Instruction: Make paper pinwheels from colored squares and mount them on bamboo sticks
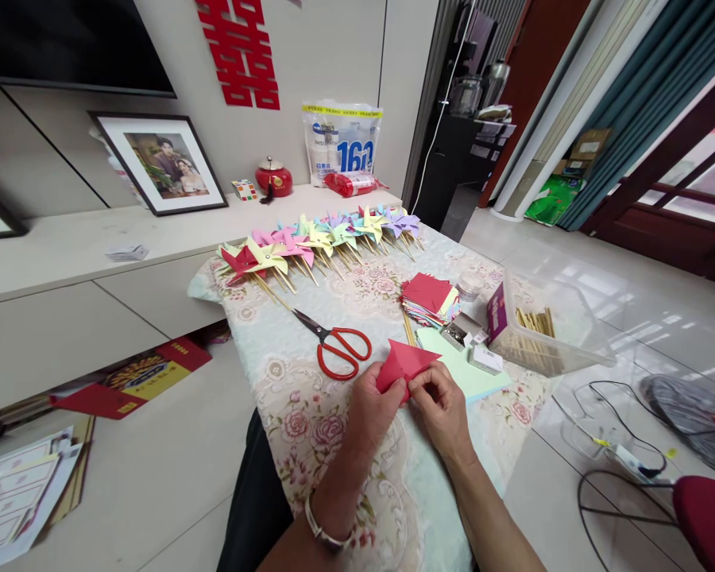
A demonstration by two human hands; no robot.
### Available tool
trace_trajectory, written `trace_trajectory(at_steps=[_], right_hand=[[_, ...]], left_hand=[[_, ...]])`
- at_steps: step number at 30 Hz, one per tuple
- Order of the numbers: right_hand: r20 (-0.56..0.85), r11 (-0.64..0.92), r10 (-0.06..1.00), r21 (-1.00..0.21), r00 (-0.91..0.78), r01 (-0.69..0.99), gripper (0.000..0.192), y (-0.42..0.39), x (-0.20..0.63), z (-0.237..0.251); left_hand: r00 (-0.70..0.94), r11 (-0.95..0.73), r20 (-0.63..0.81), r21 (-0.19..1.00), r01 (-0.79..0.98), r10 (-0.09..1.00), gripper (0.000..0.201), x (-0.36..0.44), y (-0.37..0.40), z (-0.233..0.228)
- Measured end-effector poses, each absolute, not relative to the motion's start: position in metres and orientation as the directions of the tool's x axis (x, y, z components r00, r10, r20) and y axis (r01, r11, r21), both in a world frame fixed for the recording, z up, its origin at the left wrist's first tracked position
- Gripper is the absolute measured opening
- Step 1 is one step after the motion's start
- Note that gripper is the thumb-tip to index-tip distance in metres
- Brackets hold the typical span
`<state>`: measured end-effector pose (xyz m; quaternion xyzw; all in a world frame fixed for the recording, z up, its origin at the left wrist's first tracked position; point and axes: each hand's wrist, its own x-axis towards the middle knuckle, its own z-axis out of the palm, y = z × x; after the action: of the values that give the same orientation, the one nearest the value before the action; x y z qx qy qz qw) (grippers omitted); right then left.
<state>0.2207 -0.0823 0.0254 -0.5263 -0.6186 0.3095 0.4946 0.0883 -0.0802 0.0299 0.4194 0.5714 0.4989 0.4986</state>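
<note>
The left hand [372,407] and right hand [445,407] both pinch the folded red paper [403,359] over the bench [322,461], near the scissors [341,354]; if a finger slips, a fold could pop open; if they pull too hard, it could rip.

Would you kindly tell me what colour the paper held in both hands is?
The paper is red, which shows best in the head view.
</note>
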Motion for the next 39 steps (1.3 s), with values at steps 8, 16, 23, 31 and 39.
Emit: trace_trajectory(at_steps=[8,16,23,31,39], right_hand=[[0.312,0.265,0.944,-0.911,0.109,0.316,0.016,-0.088,0.219,0.025],[0.033,0.057,0.977,-0.993,0.212,-0.105,0.056,-0.088,0.241,0.035],[-0.212,-0.222,0.949,-0.975,-0.233,-0.020,0.074,-0.075,0.243,0.075],[-0.327,-0.401,0.848,-0.910,-0.417,-0.103,0.087,-0.086,0.210,0.081],[-0.351,-0.446,0.849,-0.877,-0.395,-0.179,0.112,-0.086,0.207,0.074]], left_hand=[[-0.172,0.189,-0.228,0.957,-0.219,0.958,0.032,0.089,-0.078,0.026],[-0.041,0.299,-0.314,0.930,-0.212,0.948,0.041,0.058,-0.088,0.042],[0.193,0.220,-0.215,0.975,-0.008,0.957,0.034,0.028,-0.089,0.064],[0.302,0.046,-0.148,0.946,0.321,0.942,0.033,0.017,-0.085,0.079],[0.360,0.042,-0.185,0.928,0.370,0.914,0.031,0.011,-0.079,0.085]])
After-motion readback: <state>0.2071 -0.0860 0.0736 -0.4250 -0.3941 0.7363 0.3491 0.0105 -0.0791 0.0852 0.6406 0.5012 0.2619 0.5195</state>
